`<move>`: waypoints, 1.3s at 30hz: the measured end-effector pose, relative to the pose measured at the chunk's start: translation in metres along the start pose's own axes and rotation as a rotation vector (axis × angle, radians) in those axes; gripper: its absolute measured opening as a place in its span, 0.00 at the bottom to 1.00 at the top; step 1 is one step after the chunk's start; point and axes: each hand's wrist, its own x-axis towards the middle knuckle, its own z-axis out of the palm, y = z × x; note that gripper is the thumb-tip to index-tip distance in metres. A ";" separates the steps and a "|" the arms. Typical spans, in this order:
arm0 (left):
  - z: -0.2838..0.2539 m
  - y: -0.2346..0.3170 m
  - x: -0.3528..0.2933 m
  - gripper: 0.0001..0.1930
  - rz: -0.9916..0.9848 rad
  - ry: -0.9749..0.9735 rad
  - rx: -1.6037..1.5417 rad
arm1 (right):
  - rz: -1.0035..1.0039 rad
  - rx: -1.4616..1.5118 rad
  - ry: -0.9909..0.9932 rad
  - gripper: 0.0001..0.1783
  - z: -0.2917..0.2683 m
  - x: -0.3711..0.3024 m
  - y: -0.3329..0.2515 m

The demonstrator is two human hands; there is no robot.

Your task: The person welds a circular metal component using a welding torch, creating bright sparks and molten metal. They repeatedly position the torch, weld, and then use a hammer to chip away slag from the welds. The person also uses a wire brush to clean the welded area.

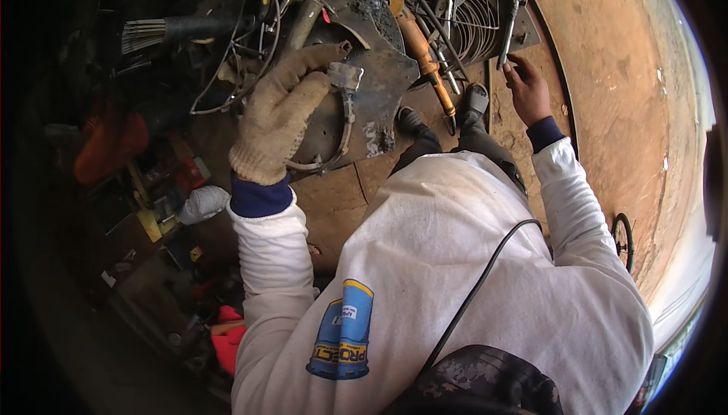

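Note:
My left hand (282,104), in a worn beige knit glove, is closed with its thumb and fingers around a small metal block (346,76). A curved metal strip (346,130) runs down from the block over the dark steel plate (390,89). My bare right hand (526,90) grips the lower end of a slim metal hammer-like tool (510,29), whose short crosswise head points away from me. Its tip is over the brown board beside a coil of wire (474,20). My left fingertips partly hide the block's near side.
An orange angle grinder (419,43) with a yellow disc lies between my hands, by my sandalled feet (476,100). Metal rods (447,9) lie beside the wire coil. At left are a wire brush (144,34), cables, and an orange-red object (114,146). A black cord (481,286) crosses my shirt.

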 end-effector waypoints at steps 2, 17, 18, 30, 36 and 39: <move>0.000 0.001 -0.003 0.17 -0.001 -0.008 -0.031 | 0.023 0.009 -0.030 0.17 0.001 -0.003 -0.001; -0.005 -0.012 -0.009 0.14 0.005 -0.005 -0.138 | 0.062 0.056 -0.042 0.17 0.005 -0.015 -0.020; -0.005 -0.011 -0.008 0.14 0.007 0.001 -0.136 | 0.058 0.053 -0.039 0.17 0.005 -0.015 -0.018; -0.003 -0.010 -0.008 0.11 -0.008 0.062 -0.118 | 0.079 -0.006 -0.040 0.18 0.002 -0.017 -0.008; -0.003 -0.016 -0.007 0.13 -0.007 0.069 -0.138 | 0.071 -0.037 -0.040 0.19 -0.001 -0.015 -0.005; -0.003 -0.023 -0.006 0.14 -0.006 0.080 -0.093 | 0.082 -0.044 -0.051 0.20 -0.003 -0.014 -0.002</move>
